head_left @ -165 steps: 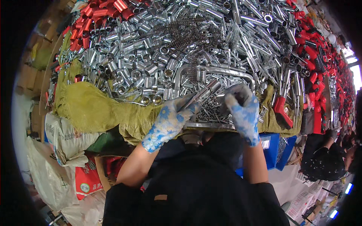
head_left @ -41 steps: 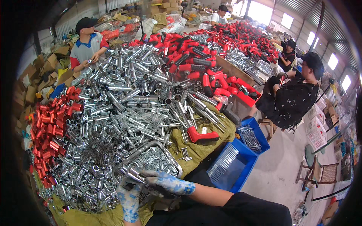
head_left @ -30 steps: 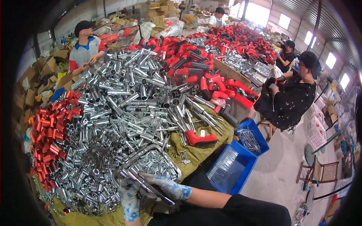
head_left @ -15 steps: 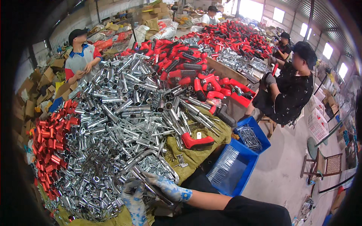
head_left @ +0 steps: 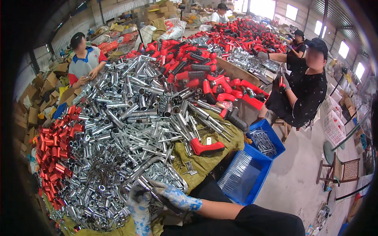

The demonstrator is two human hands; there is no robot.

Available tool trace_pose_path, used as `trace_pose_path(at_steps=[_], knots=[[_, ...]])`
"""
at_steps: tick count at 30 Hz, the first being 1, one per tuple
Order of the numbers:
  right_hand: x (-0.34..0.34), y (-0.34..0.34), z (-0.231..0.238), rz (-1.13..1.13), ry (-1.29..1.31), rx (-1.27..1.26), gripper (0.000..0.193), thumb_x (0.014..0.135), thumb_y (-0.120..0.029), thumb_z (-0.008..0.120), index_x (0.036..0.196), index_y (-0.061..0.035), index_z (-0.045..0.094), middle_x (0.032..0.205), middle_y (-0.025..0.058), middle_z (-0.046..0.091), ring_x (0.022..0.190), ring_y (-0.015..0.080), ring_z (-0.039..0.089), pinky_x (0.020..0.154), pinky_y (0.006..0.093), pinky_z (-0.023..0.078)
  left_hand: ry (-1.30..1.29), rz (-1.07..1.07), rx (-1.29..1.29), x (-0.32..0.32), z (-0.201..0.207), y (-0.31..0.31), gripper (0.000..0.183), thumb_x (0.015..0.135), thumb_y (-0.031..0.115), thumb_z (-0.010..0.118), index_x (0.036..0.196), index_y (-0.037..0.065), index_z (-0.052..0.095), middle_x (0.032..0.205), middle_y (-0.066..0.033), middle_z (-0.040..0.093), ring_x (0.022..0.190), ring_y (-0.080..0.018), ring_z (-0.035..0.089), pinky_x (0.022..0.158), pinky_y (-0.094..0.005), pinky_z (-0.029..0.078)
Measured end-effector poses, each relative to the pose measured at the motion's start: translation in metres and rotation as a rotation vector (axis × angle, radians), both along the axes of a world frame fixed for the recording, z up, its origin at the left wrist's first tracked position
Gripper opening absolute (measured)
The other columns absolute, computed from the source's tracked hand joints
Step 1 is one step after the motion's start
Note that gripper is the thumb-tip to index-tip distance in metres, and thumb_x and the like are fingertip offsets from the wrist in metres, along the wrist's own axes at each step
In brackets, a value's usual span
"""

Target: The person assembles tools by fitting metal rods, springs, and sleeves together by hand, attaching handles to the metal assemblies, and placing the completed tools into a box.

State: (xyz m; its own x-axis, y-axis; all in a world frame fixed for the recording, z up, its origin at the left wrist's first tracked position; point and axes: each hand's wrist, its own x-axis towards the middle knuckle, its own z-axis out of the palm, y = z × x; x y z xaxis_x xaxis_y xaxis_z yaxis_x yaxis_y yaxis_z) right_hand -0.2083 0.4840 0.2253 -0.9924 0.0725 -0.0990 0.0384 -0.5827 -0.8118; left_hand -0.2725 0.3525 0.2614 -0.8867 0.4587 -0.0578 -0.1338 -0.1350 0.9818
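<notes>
Both my hands wear white gloves with blue patterns. My right hand (head_left: 176,196) is closed around a slim shiny metal tube (head_left: 144,182), which slants from upper left to lower right. Against the tube's upper part, my left hand (head_left: 139,204) has its fingers curled; the gloves hide much of the tube between them. Just beyond my hands lies a curved metal frame (head_left: 157,159) with small pins inside it. Small chrome collars (head_left: 100,210) and dark springs (head_left: 101,173) are heaped beside my left hand.
A red-handled tool (head_left: 204,147) lies on yellow-green sacking (head_left: 189,177). Blue bins (head_left: 258,188) with metal rods stand at right. Red sleeves (head_left: 51,149) are piled at left, chrome tubes (head_left: 130,114) ahead. Several people stand around, one in black (head_left: 305,90) at right.
My hands and the tube stay in nearly the same place. At right, the person in black has turned and stretched one arm toward the pile. The person at left has lowered their hands slightly.
</notes>
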Motion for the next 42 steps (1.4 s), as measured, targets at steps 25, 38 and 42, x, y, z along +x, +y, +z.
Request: trace_pose_path(at_steps=[25,38,42], knots=[[-0.001,0.0,-0.004,-0.024,0.051,0.043,0.046,0.096,-0.029,0.047,0.136,-0.0075,0.042,0.097,0.0004,0.062,0.066,0.0074,0.056,0.053,0.0202,0.045,0.267,0.156,-0.196,0.019,0.019,0.001,0.019,0.08,0.016,0.071,0.086,0.0,0.062,0.078,-0.0051,0.062,0.067,-0.0118,0.056,0.063,-0.0252,0.046],[0.0,0.012,0.017,0.181,-0.165,-0.811,0.038,0.096,-0.034,0.044,0.121,-0.0065,0.051,0.094,0.0122,0.062,0.062,0.0142,0.051,0.046,0.0202,0.041,0.215,0.175,-0.182,0.003,0.014,-0.003,0.012,0.082,0.0,0.064,0.094,0.0,0.065,0.092,-0.0053,0.065,0.086,-0.0115,0.06,0.079,-0.0252,0.048],[0.0,0.012,0.006,0.249,-0.147,-0.762,0.04,0.095,-0.037,0.044,0.121,-0.0066,0.05,0.092,0.0104,0.061,0.062,0.0138,0.052,0.047,0.0207,0.042,0.18,0.082,-0.178,0.005,0.023,-0.003,0.011,0.079,0.0,0.065,0.09,0.001,0.067,0.094,-0.0039,0.064,0.084,-0.0101,0.06,0.077,-0.0245,0.048]])
